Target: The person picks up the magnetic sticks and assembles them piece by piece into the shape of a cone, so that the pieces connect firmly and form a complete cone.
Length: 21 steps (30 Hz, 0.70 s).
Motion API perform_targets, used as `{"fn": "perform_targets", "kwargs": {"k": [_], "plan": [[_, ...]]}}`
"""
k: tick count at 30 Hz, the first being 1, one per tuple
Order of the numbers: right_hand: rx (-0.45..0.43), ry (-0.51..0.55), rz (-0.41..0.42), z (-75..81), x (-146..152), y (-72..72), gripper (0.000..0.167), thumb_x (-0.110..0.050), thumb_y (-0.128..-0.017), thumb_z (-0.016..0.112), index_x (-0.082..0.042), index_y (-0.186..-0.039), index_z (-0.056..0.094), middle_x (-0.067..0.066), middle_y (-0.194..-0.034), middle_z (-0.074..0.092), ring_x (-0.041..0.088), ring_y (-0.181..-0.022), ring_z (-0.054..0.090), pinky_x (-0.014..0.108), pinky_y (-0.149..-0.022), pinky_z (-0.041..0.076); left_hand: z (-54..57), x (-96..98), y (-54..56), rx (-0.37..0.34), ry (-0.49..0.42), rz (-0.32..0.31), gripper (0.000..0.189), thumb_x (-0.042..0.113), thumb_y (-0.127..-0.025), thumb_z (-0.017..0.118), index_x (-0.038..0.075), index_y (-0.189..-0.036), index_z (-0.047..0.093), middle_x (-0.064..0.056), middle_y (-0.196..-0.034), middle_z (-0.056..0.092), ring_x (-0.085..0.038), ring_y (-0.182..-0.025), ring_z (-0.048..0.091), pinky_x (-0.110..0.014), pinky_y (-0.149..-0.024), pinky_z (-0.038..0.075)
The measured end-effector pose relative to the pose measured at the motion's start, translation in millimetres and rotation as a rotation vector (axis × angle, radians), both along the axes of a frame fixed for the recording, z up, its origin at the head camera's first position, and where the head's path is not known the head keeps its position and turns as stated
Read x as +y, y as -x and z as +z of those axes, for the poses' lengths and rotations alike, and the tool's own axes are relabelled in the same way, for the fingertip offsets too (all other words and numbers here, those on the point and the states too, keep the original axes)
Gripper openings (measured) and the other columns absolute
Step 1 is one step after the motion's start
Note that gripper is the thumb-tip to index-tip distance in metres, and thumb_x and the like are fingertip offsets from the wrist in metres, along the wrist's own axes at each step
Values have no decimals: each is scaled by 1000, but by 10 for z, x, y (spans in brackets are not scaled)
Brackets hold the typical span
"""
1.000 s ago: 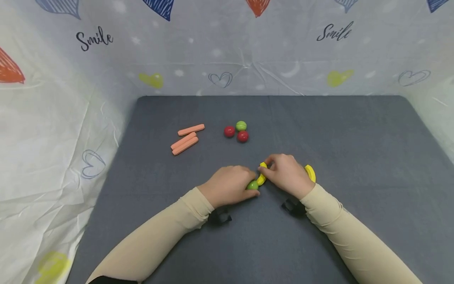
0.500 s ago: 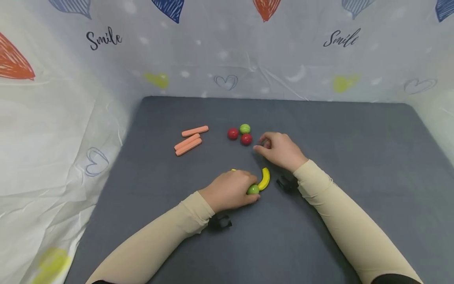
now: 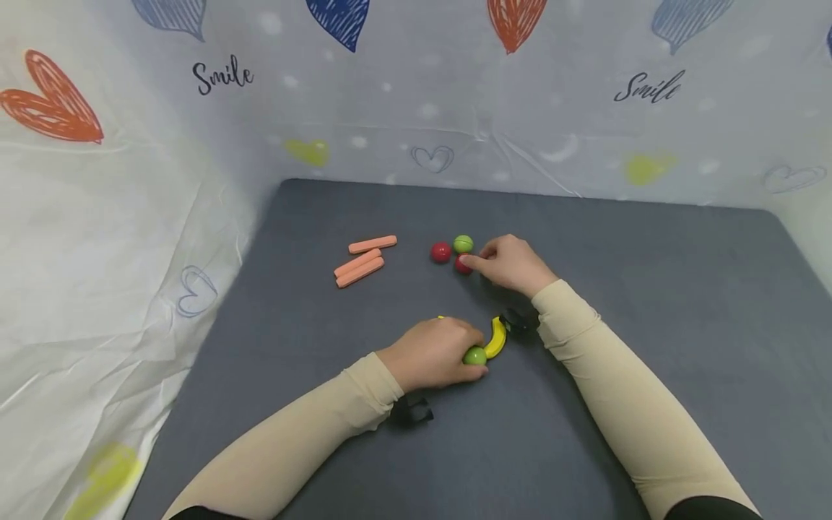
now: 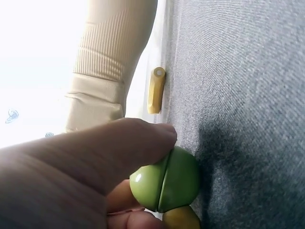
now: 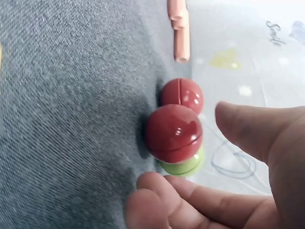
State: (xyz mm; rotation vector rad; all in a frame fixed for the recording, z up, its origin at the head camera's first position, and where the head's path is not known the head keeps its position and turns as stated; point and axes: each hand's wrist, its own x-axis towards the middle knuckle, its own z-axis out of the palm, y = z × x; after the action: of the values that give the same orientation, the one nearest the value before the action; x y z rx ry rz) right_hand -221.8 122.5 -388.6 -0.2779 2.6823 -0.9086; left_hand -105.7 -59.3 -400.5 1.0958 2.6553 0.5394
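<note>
My left hand [image 3: 437,354] rests low over the grey table and grips a green ball [image 3: 475,356] between thumb and fingers. The ball has a seam [image 4: 165,181] round it. Touching the ball is a curved yellow toy banana [image 3: 497,338]; a sliver of yellow [image 3: 441,317] peeks out behind the left hand. My right hand [image 3: 516,266] is at the nearer red ball [image 5: 173,133], thumb and fingers spread to either side of it. In the right wrist view a gap shows between the thumb and that ball. A second red ball [image 3: 440,252] and a light-green ball [image 3: 464,244] sit beside it.
Several orange-pink sticks [image 3: 360,272] lie at the left of the balls. In the left wrist view a yellow piece [image 4: 156,90] lies beyond the left thumb, near a sleeve. The grey table [image 3: 585,448] ends at a patterned cloth [image 3: 390,94] behind.
My right hand has let go of the yellow banana and moved away from me to the red ball. My left hand keeps its hold on the green ball. The head view has shifted slightly.
</note>
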Motion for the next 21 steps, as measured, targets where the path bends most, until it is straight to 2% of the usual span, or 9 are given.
{"fn": "perform_targets", "kwargs": {"k": [2,4,9,15,21], "plan": [[-27,6,12,-8,8,8,45,-53,-98,70,-9,-100,78,7,-78,69,23,-69,65,35,-62,48,-6,5,4,5,3,-9,19,38,-96,76,21,-93,67,10,-77,54,-7,-67,48,-21,-58,36],[-35,14,22,-19,1,18,46,-52,-97,71,-8,-107,77,7,-79,69,23,-69,66,35,-63,50,-7,4,7,10,2,-11,19,38,-96,76,21,-94,68,10,-77,55,-6,-67,49,-21,-58,37],[-15,34,40,-46,-27,23,48,-47,-98,73,-5,-121,71,7,-75,68,22,-64,66,35,-62,50,-6,10,7,12,2,-15,19,39,-96,76,20,-96,70,10,-78,56,-6,-66,49,-21,-57,37],[13,23,75,-65,-14,-43,34,-40,-99,73,-7,-107,75,2,-68,63,18,-60,59,32,-58,46,-11,25,0,13,7,-13,20,39,-96,76,20,-98,71,10,-79,56,-6,-67,49,-21,-57,37],[1,-17,100,-42,85,-211,32,-41,-97,74,-9,-96,76,0,-70,62,17,-65,57,32,-61,45,1,20,5,-7,2,0,20,38,-96,76,19,-99,71,10,-81,57,-6,-68,50,-21,-58,38]]}}
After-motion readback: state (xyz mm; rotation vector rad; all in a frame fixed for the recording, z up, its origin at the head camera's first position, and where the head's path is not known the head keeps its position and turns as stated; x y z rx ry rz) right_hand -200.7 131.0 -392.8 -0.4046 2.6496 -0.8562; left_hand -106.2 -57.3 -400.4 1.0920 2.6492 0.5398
